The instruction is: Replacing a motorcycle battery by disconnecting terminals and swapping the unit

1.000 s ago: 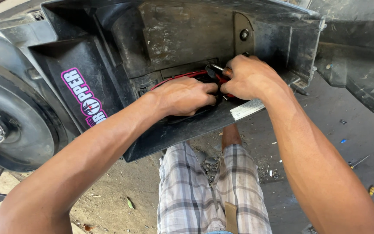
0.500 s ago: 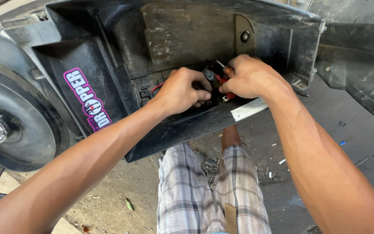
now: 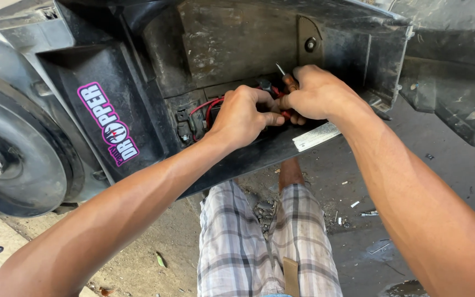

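Observation:
Both my hands are inside a dirty black plastic compartment [image 3: 237, 44] of a scooter body. My left hand [image 3: 246, 113] is closed around a small black part with red wires [image 3: 207, 105] running out of it to the left. My right hand [image 3: 317, 93] touches the left one and grips a screwdriver [image 3: 288, 81] with a reddish handle. Its metal tip points up and to the left. What the fingers press on is hidden.
A pink and white sticker [image 3: 108, 124] sits on the black panel at left, beside a round black cover [image 3: 12, 159]. A bolt [image 3: 310, 44] is in the compartment's back wall and a white label [image 3: 315, 136] on its lower lip. Plaid shorts [image 3: 248, 242] and littered concrete lie below.
My left hand has risen from the compartment's lower lip and closed in against the right hand. The screwdriver tip now sticks up above the knuckles.

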